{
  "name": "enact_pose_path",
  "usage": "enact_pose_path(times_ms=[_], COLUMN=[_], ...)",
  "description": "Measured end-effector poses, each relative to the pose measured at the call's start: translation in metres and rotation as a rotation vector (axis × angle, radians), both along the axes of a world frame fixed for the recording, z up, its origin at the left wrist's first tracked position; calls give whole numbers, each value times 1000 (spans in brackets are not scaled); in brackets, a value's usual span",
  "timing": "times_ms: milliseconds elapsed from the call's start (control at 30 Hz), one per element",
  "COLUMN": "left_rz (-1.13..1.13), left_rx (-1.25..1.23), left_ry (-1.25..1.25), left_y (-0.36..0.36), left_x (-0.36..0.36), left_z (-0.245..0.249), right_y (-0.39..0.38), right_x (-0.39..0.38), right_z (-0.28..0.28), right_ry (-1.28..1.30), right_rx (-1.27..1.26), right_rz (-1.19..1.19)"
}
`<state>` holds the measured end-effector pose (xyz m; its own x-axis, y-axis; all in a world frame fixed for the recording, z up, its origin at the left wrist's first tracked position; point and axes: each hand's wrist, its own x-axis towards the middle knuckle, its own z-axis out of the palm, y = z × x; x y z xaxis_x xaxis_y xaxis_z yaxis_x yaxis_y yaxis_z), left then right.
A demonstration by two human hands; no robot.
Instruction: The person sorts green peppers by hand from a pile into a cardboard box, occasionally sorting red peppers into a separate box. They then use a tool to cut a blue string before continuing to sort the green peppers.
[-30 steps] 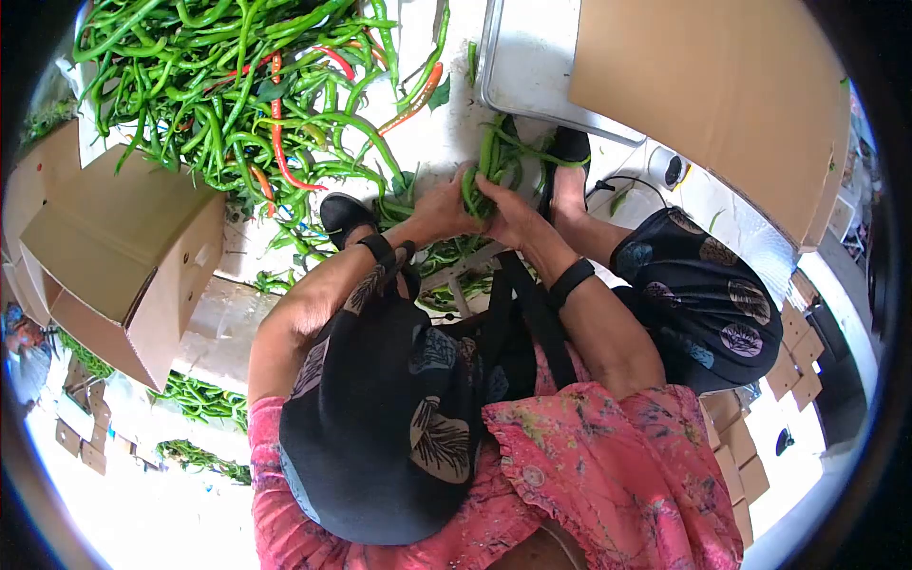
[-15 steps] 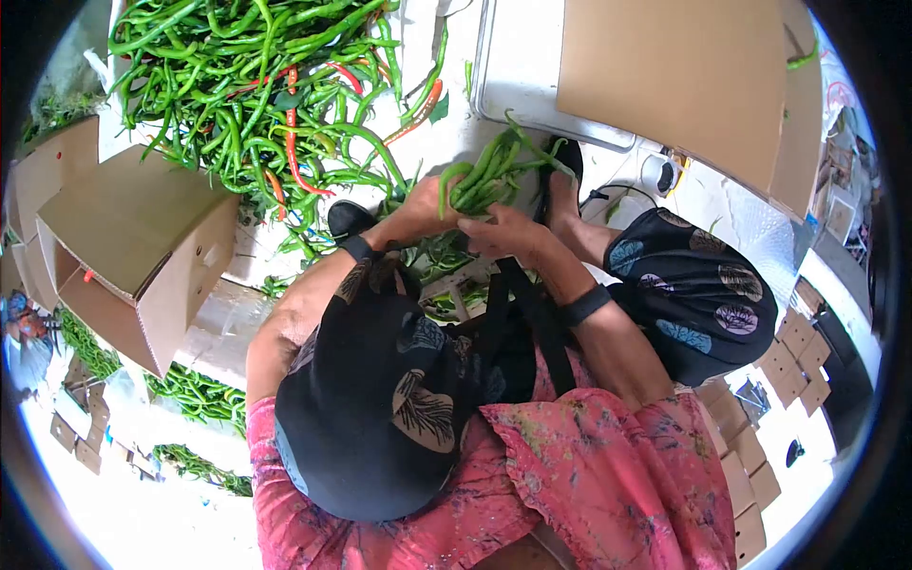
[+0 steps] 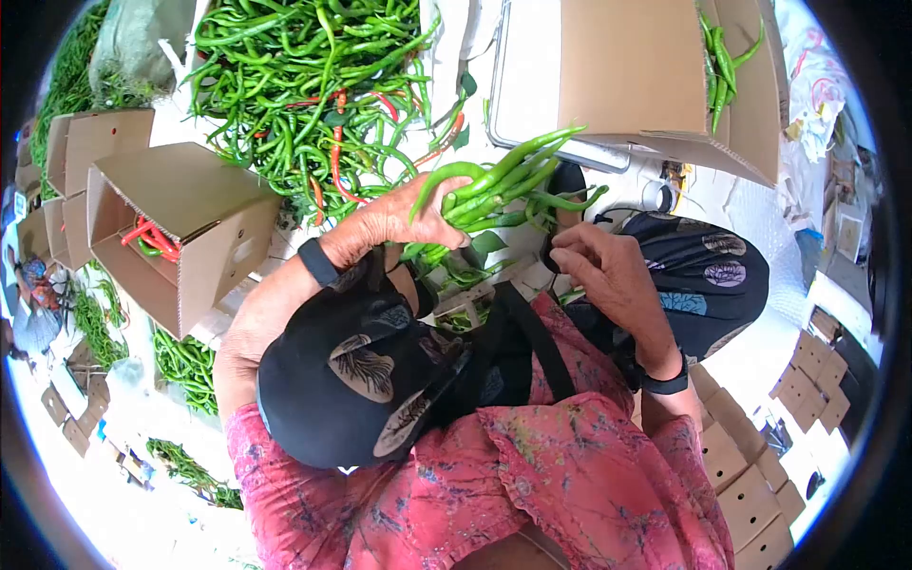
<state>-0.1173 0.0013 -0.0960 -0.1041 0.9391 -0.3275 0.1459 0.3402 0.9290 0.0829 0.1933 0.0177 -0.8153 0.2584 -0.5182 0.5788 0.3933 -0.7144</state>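
My left hand point(image 3: 427, 214) is closed around a bunch of long green chili peppers point(image 3: 499, 185), held above my lap with their ends pointing up and to the right. Apart from the bunch, my right hand point(image 3: 608, 275) is just to its right, fingers loosely bent and nothing visible in them. A large heap of green chili peppers point(image 3: 285, 76), with a few red ones mixed in, lies beyond my left hand. More green peppers point(image 3: 465, 271) show partly between my knees, below the bunch.
At left, an open cardboard box point(image 3: 228, 256) holds some red peppers point(image 3: 152, 237). A tall cardboard box point(image 3: 646, 66) with green peppers point(image 3: 719, 71) stands at upper right beside a white tray point(image 3: 522, 85). Small cartons point(image 3: 750, 465) are stacked at lower right.
My right hand has left the bunch and moved right and down. My left hand keeps the peppers, which now point more to the right. The view has shifted slightly.
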Motion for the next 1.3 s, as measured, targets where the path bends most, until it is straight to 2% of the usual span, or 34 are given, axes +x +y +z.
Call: enact_pose_path(times_ms=[33,67,100,167,233,267,300,400,433,500,567,633,700,733,767,867,933,1000,1100,1167,1233,1300], left_rz=[-5,20,-3,67,246,228,303,467,508,612,728,944,1073,1091,1228,1483,1629,1725,1886,1612,1021,1151], left_rx=[34,35,30,24,198,47,124,129,90,83,109,4,7,2,152,-10,15,-24,-217,-434,-1305,-1444], left_ry=[143,13,149,39,124,240,403,463,444,631,411,528,406,476,462,334,319,279,121,405,1046,607], left_y=[-1,-2,-4,-4,-16,-22,-33,-71,-87,-129,-176,-233,-300,-315,-330,-403,-439,-465,-527,-558,-687,-619], left_x=[-6,-12,-23,-38,-49,-58,-61,-69,-71,-64,-50,-25,-1,17,36,90,115,133,164,189,239,220], left_z=[20,24,39,83,113,136,145,183,197,231,260,291,314,330,326,337,325,307,243,188,96,135], right_y=[-1,-2,-4,-8,-11,-12,-14,-21,-25,-33,-42,-40,-42,-48,-48,-50,-54,-59,-60,-58,-50,-48], right_x=[4,8,12,19,22,23,23,18,16,12,10,14,14,9,6,7,5,1,8,11,20,22], right_z=[0,0,-1,-5,-10,-11,-11,-9,-8,-7,-11,-32,-41,-37,-34,-43,-42,-34,-29,-27,-46,-50], right_ry=[-8,6,37,80,130,143,130,115,99,99,64,91,0,-25,-64,-77,-71,-70,-74,-76,-10,99], right_rx=[-31,-31,-22,-19,29,26,21,-4,-22,-6,52,21,-86,-146,-191,-224,-225,-182,-189,-215,-171,-152], right_rz=[6,10,29,56,118,130,141,168,165,229,266,297,285,291,291,319,340,380,335,288,251,242])
